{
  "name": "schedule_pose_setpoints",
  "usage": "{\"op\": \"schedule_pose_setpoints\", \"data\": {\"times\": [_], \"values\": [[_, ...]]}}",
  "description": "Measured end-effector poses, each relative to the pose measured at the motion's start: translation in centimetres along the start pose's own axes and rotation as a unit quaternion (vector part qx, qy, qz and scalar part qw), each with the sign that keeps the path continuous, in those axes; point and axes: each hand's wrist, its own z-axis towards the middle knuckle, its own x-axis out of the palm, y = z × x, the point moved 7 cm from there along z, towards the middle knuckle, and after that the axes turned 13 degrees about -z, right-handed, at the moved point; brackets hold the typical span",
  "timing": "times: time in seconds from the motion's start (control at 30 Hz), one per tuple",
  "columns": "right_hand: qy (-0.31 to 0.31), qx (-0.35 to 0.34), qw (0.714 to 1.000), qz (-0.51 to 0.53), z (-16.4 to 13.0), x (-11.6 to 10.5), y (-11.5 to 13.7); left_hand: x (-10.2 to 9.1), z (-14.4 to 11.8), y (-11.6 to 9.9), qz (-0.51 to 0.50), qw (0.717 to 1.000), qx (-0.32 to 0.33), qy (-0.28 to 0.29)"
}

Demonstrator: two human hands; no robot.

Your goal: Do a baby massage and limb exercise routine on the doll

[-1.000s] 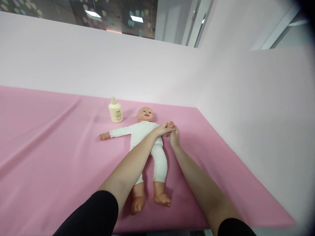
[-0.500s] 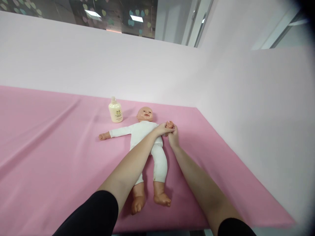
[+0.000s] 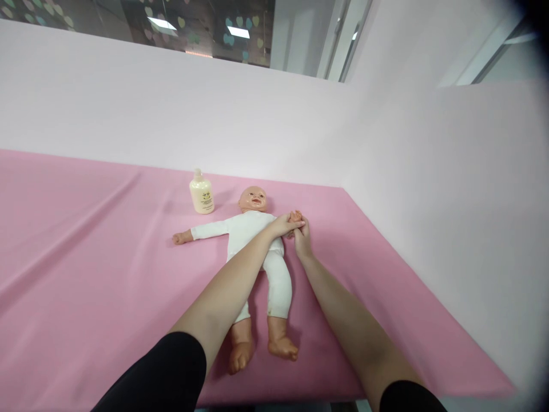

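Note:
A baby doll (image 3: 249, 232) in a white cloth body lies on its back, head away from me. Its hand (image 3: 295, 216) on the right side is held between my two hands. My left hand (image 3: 283, 225) reaches across the doll's body and closes round the doll's wrist and hand. From the right, my right hand (image 3: 303, 237) has its fingers wrapped about the same small hand, partly behind it. The doll's other arm (image 3: 210, 229) stretches out to the left. My left forearm covers part of the torso and one leg.
A pale yellow pump bottle (image 3: 201, 194) stands upright to the left of the doll's head. The pink padded surface (image 3: 107, 274) has creases on the left. White walls (image 3: 171, 109) border it at the back and right, with a window (image 3: 206, 28) above.
Both hands stay on the doll's hand, with only a very slight shift of my right hand's fingers. The doll's body and the bottle have not moved.

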Motion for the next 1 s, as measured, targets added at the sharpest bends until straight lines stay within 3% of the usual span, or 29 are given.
{"op": "schedule_pose_setpoints", "data": {"times": [0.2, 0.4, 0.8, 1.0], "values": [[0.0, 0.003, 1.0, 0.021, -0.1, 0.1, 0.0, 0.1, 0.3, 0.2, -0.005, 1.0, 0.013, 0.007], [0.027, 0.027, 0.999, 0.007, -0.6, 0.5, 0.4, -1.4, 0.4, 0.5, 0.054, 0.996, -0.012, -0.072], [0.026, 0.02, 0.999, -0.021, -0.9, 0.4, 1.0, -1.8, 0.2, 0.2, 0.062, 0.992, -0.014, -0.111], [0.016, 0.041, 0.999, -0.012, -0.9, 0.3, 1.1, -1.2, 0.2, 0.0, 0.03, 0.996, -0.014, -0.088]]}}
